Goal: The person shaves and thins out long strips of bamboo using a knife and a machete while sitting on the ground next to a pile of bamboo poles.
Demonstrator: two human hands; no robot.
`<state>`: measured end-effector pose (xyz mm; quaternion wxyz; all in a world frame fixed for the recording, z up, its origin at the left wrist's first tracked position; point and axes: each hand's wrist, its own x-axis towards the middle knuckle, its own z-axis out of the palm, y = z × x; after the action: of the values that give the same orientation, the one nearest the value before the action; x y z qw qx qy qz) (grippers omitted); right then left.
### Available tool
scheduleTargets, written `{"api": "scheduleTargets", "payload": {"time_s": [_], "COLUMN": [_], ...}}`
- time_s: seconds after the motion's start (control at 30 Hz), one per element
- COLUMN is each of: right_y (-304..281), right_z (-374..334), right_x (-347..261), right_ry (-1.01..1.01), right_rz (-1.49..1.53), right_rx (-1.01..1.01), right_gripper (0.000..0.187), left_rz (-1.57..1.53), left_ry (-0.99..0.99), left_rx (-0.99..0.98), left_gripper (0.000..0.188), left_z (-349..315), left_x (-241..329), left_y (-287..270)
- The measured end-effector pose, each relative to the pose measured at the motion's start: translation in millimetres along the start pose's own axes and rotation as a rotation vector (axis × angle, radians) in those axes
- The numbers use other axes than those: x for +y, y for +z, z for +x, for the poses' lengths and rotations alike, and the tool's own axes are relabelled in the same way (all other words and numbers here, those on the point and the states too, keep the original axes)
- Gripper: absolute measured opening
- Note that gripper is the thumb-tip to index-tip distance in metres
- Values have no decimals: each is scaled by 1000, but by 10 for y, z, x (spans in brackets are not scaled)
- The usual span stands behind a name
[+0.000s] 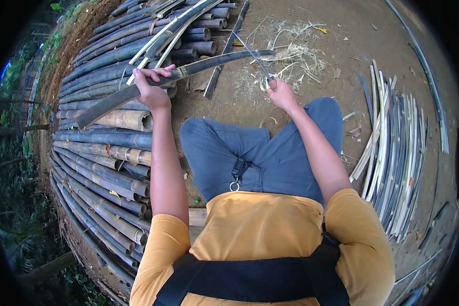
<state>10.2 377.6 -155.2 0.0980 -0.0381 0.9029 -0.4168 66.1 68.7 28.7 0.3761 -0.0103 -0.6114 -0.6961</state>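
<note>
A long dark bamboo strip lies across in front of me, its near end low at the left and its far end reaching right. My left hand holds it near the middle of its left half, the thumb and fingers wrapped about it. In my right hand is the handle of a long, thin-bladed knife. The blade slants up and to the left and crosses the strip near its right end; whether the two touch I cannot tell.
Stacked bamboo poles fill the left side, with split strips on top. Pale shavings litter the dirt ahead. A dark bamboo piece lies near the poles. Cut slats are bundled at right, beyond my crossed legs.
</note>
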Motion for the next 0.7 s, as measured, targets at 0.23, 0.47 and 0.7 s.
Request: {"api": "scheduleTargets", "payload": {"time_s": [0.23,0.47,0.7], "right_y": [610,346,562], "right_z": [-28,16,405], "right_x": [-14,-178,262], "right_ry": [106,115,171], "right_rz": [-64,-180,-183], "right_rx": [-7,-112,-33], "right_gripper": [25,27,26], "left_rz": [-4,-203,-252], "left_ry": [-38,-5,-27], "left_rx": [331,245,279], "left_gripper": [32,34,33], "left_z": [132,256,390], "left_x": [26,-125,-152], "left_y": [-312,-502,-373]}}
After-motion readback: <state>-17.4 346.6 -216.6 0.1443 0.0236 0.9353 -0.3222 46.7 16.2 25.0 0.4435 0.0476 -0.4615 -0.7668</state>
